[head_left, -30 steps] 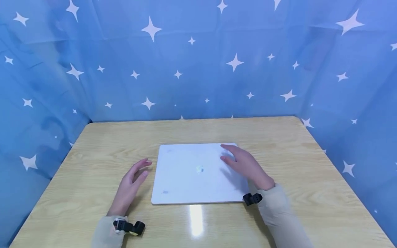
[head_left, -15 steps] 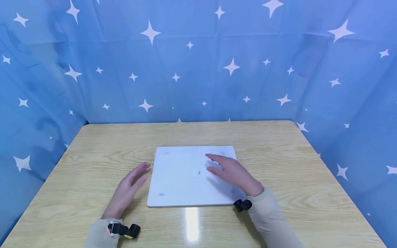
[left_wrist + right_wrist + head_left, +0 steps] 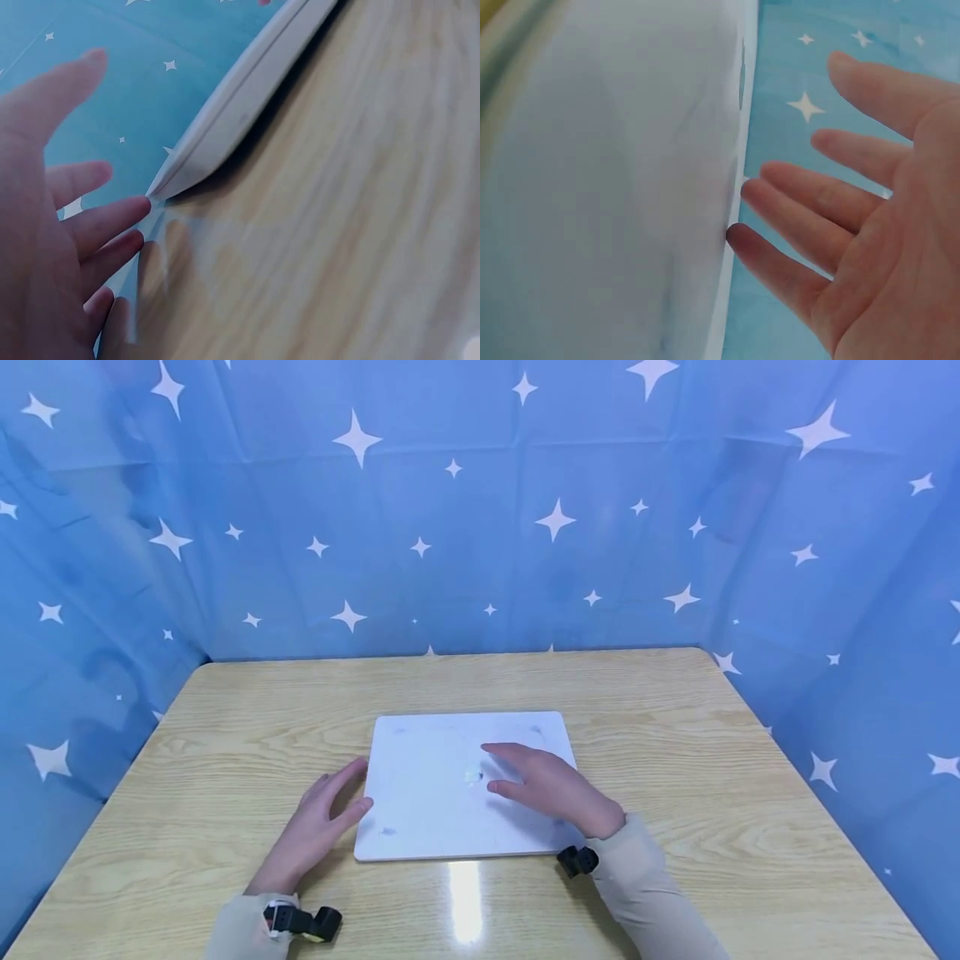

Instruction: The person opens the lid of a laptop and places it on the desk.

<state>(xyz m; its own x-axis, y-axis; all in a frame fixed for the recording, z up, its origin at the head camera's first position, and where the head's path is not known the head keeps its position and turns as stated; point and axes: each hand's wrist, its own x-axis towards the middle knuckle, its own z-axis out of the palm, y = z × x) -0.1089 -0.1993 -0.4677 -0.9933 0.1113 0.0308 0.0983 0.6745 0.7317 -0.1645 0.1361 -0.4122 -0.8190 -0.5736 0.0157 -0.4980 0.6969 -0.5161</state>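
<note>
A flat white slab [image 3: 427,810] with rounded corners lies on the wooden table, with a small shiny mark near its middle and faint smudges near the corners. A thin seam runs along the slab's edge [image 3: 247,97] in the left wrist view. My left hand [image 3: 306,831] is at its left edge, fingers loosely extended and thumb apart; whether the fingertips touch the edge I cannot tell. Over the right half of the slab, my right hand [image 3: 551,785] points left with relaxed fingers and casts a shadow on the surface. Nothing is held in either hand.
The wooden table [image 3: 750,827] extends around the slab on all sides. A blue curtain [image 3: 450,585] with white stars hangs behind it and along both sides. Black wrist cameras are strapped over both sleeves [image 3: 652,893].
My right hand has moved left from near the slab's right corner toward its middle. My left hand has come slightly closer to the left edge, its thumb spread wider. The slab stays flat.
</note>
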